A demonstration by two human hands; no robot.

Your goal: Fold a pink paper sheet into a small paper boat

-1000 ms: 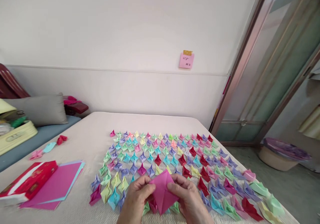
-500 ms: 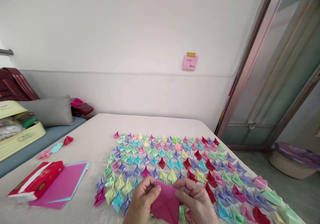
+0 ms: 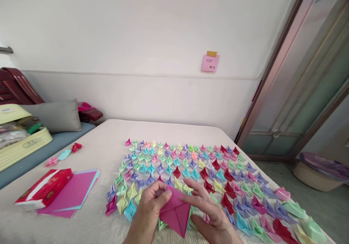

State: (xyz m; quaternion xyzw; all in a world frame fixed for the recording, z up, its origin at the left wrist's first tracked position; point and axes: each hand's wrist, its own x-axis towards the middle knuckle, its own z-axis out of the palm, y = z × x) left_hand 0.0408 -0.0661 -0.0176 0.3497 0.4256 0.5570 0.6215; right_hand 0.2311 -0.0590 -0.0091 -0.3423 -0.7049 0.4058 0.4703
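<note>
A square of folded magenta paper (image 3: pixel 176 213) with crossing creases is held up above the cloth at the bottom centre. My left hand (image 3: pixel 149 209) pinches its upper left edge between thumb and bent fingers. On the other side, my right hand (image 3: pixel 208 213) has its fingers spread, with a fingertip at the paper's upper right edge and the thumb apart from it. Behind and around both hands stand rows of small folded paper boats (image 3: pixel 177 172) in pink, green, blue, yellow, red and purple, partly hidden by my hands.
At left, a red tissue pack (image 3: pixel 51 187) lies on flat magenta and blue paper sheets (image 3: pixel 79 189). Several loose paper pieces (image 3: pixel 64 154) lie beyond it. A yellow box (image 3: pixel 29 146) and grey pillow (image 3: pixel 61 116) sit farther left. A pink note (image 3: pixel 210 64) hangs on the wall.
My right hand has released its pinch and spread its fingers. The magenta paper has tilted and shifted slightly left and up with my left hand. The view has moved a little.
</note>
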